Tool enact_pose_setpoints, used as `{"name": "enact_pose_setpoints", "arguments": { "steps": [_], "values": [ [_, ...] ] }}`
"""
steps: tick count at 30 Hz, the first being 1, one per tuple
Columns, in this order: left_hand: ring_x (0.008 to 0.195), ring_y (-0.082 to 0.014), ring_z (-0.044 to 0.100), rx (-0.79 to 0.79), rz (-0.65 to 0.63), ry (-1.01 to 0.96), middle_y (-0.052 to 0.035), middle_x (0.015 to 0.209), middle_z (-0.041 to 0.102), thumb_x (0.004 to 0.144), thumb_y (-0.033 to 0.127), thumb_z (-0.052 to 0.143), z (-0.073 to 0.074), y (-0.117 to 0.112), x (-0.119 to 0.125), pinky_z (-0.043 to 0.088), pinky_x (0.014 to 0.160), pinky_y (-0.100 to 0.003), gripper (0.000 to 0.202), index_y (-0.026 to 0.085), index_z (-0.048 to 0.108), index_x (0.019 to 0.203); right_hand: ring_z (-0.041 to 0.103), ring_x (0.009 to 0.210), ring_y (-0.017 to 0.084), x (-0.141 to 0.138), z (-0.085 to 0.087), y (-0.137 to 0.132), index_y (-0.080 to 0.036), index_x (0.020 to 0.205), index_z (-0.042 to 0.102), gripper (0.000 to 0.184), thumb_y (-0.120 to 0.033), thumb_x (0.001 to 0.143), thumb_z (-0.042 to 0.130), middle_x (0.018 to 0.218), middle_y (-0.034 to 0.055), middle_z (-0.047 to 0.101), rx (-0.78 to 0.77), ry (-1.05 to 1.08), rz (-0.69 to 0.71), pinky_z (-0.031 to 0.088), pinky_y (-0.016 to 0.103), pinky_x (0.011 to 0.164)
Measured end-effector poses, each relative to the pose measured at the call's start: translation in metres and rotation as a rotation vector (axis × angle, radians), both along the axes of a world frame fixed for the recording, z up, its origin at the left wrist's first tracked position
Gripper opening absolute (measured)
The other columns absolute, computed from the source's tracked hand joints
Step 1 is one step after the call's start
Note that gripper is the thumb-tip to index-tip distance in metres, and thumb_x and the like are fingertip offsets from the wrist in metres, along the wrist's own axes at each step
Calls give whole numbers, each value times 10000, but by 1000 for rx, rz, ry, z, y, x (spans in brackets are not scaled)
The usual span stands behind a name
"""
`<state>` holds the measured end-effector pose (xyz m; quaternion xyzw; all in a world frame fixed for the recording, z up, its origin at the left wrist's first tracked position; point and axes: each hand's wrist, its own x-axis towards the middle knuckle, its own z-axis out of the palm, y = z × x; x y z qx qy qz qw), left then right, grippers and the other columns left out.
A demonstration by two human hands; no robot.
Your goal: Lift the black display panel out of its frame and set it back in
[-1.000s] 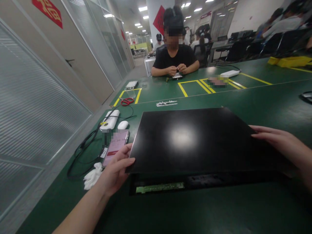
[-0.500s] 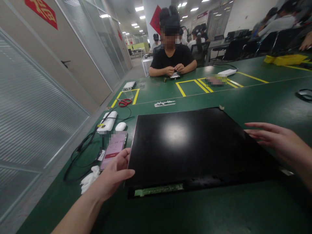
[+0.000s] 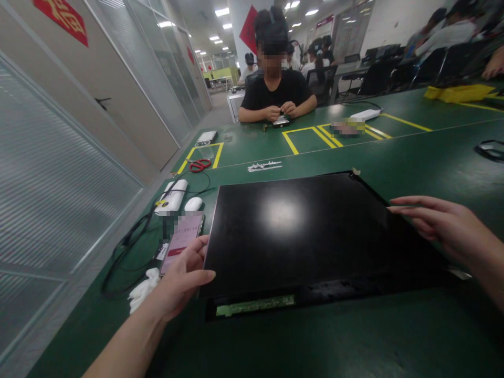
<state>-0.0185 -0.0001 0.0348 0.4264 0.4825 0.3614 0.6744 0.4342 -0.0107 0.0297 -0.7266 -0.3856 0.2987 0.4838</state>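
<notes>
A large black LCD screen panel [image 3: 307, 241] lies over the green table, with a glare spot on its glossy face. Along its near edge runs a green circuit strip [image 3: 255, 305] on a dark border. My left hand [image 3: 179, 278] grips the panel's left edge, thumb on top and fingers at the side, their tips partly hidden. At the right edge is my right hand [image 3: 444, 223], fingers stretched out, the fingertips at or just touching the rim. A small pale tab [image 3: 356, 171] sticks up at the far right corner.
Left of the panel lie a phone [image 3: 183, 236], a white mouse [image 3: 193, 204], a white power strip [image 3: 172, 197], black cables [image 3: 118, 257] and crumpled white gloves or cloth [image 3: 144, 289]. Red-handled scissors [image 3: 200, 165] and white strips [image 3: 264, 166] lie farther back. A person [image 3: 277, 89] sits opposite.
The right fingers have come slightly left onto the panel's right edge, and that side of the panel seems shifted a little. My left hand keeps its hold. The view has moved slightly.
</notes>
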Motion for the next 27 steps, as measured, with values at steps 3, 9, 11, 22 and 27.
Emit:
{"name": "enact_pose_setpoints", "arguments": {
  "steps": [3,9,11,22,27],
  "values": [
    [1097,-328,670,15,-47,-16,-103,1154,702,601,200,850,-4,-1,-1,550,885,-413,680,217,561,1216,247,300,10,4,-3,0,-193,751,596,316,-311,462,547,515,7,514,7,42,5,142,188,280],
    [1150,-341,642,11,-52,0,-113,1177,702,624,211,847,-5,0,0,529,919,-425,642,211,600,1216,315,340,19,-1,1,-1,-191,701,610,255,-308,493,518,727,51,594,-14,-67,-22,220,195,293],
    [1163,-350,635,9,-61,0,-119,1182,702,628,225,850,-4,-1,2,526,926,-435,640,209,612,1221,337,355,26,-3,3,-2,-197,697,611,254,-313,492,516,773,52,599,-29,-98,-36,234,195,297],
    [1206,-341,621,24,-94,-6,-137,1285,674,659,254,869,-7,1,2,510,982,-416,697,209,600,1299,365,356,42,0,2,-3,-230,722,619,262,-334,527,478,773,23,610,-86,-230,-29,309,223,341],
    [1170,-327,650,16,-36,-30,-137,1275,684,672,248,870,-6,0,7,528,962,-410,816,212,500,1398,411,395,59,4,1,-3,-255,752,620,282,-363,541,468,788,5,611,-148,-326,14,348,232,373]
  ]
}}
